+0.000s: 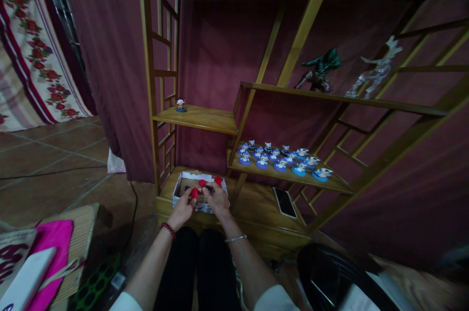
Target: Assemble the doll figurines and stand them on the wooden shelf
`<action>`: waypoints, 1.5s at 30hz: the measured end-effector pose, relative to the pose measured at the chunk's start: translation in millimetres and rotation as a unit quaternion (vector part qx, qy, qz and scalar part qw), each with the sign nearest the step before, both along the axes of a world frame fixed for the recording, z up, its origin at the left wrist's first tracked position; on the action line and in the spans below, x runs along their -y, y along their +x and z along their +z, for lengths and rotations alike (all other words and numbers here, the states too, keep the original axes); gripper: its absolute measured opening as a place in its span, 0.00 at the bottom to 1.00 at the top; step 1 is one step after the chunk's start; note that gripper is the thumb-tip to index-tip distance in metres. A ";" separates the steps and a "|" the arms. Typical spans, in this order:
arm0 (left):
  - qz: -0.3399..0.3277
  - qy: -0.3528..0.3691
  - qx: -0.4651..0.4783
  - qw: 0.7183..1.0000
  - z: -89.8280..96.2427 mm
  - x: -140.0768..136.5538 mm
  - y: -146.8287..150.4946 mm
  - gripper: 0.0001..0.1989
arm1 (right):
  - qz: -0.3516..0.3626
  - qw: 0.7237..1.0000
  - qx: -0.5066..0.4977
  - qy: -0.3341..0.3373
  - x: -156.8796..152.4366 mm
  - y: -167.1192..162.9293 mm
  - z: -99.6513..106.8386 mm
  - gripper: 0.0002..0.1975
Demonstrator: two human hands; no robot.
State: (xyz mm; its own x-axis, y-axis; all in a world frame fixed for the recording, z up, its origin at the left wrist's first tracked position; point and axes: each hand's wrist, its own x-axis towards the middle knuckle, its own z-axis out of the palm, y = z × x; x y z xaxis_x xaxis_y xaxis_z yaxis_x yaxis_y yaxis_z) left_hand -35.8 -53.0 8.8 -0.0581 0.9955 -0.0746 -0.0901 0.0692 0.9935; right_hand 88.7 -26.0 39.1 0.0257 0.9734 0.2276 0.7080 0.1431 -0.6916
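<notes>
A shallow white cardboard box [177,192] stands on the lowest shelf, with several small red and dark pieces in it. My left hand [183,211] is over the box's front left, its fingertips closed on a small red piece [194,193]. Just to the right, my right hand [220,201] pinches a small dark figurine [209,189], partly hidden by the fingers. The two hands nearly meet. Another red piece [218,180] shows behind my right hand.
One small figurine [181,104] stands on the left shelf. Several figurines on blue and purple bases [280,164] fill the right shelf. A phone [285,202] lies below them. Green [319,71] and clear [375,69] statues stand above. Wooden uprights [147,76] frame the unit.
</notes>
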 end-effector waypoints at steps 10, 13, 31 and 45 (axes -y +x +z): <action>0.021 -0.012 0.089 0.996 6.4 10.9 0.9 0.21 | 0.015 0.999 -0.029 0.013 6.5 -0.4 -0.6 0.12; 0.013 -0.026 0.135 0.990 8.6 14.3 0.2 0.20 | 0.017 0.999 -0.043 0.013 8.0 0.1 -1.9 0.13; 0.020 -0.078 0.258 0.963 5.3 21.6 1.8 0.14 | 0.011 0.998 -0.066 0.003 10.5 -0.9 -3.7 0.12; -0.003 -0.077 0.318 0.945 1.9 26.3 3.1 0.07 | 0.031 0.994 -0.106 0.026 9.9 -3.1 -7.6 0.13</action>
State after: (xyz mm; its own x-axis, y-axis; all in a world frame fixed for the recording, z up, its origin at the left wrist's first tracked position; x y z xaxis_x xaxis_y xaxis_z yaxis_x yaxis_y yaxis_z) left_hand -32.7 -79.2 10.7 0.0533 0.9701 -0.2366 -0.6641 0.2114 0.7171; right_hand 85.5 -35.9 31.5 0.0180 0.9619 0.2729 0.5352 0.2213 -0.8152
